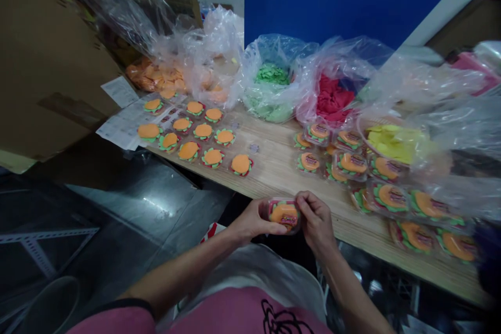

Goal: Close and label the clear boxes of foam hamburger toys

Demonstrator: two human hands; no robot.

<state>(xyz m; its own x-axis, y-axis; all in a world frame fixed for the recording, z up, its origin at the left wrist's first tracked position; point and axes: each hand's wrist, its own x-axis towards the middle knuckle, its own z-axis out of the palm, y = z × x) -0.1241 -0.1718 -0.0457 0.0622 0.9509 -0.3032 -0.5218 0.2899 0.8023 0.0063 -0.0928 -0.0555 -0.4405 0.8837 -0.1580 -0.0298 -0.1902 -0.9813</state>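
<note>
A clear plastic box (284, 214) with a toy burger inside and a printed label on its lid is held just off the table's front edge. My left hand (254, 222) grips its left side, thumb along the front. At its upper right corner, my right hand (315, 214) pinches the edge with thumb and finger. On the table to the left sit several toy burgers (213, 157) in clear trays, their orange tops without labels. To the right stand several labelled burger boxes (352, 163), some stacked on others.
Along the table's back are plastic bags of orange pieces (160, 77), green pieces (272, 74) and red pieces (332, 99). A basket of yellow pieces (391, 142) stands at right. Paper sheets (123, 125) lie at the left end, beside a large cardboard box (50, 73).
</note>
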